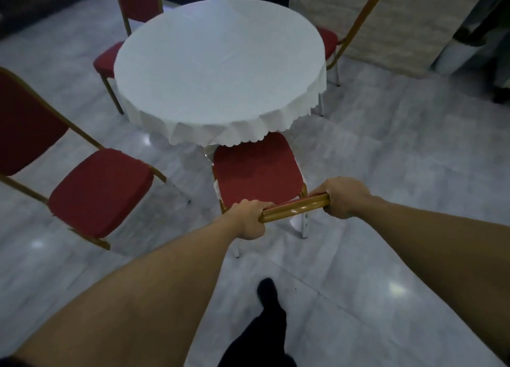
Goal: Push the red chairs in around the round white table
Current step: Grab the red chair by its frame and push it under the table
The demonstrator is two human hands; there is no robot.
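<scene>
The round table [220, 63] wears a white cloth with a scalloped hem. Directly in front of me stands a red chair [256, 171] with a gold frame, the front of its seat just under the cloth's edge. My left hand [248, 220] and my right hand [345, 197] both grip the gold top rail of its backrest. A second red chair [99, 193] stands to the left, apart from the table and angled. A third red chair [107, 59] is at the far left with its seat partly under the table. A fourth red chair [328, 40] sits at the far right.
The floor [386, 173] is glossy grey marble tile. A pale stone-clad wall [400, 22] rises at the back right, with a white cylindrical planter [455, 55] beside it. My dark trouser leg and shoe [267, 292] are below the held chair.
</scene>
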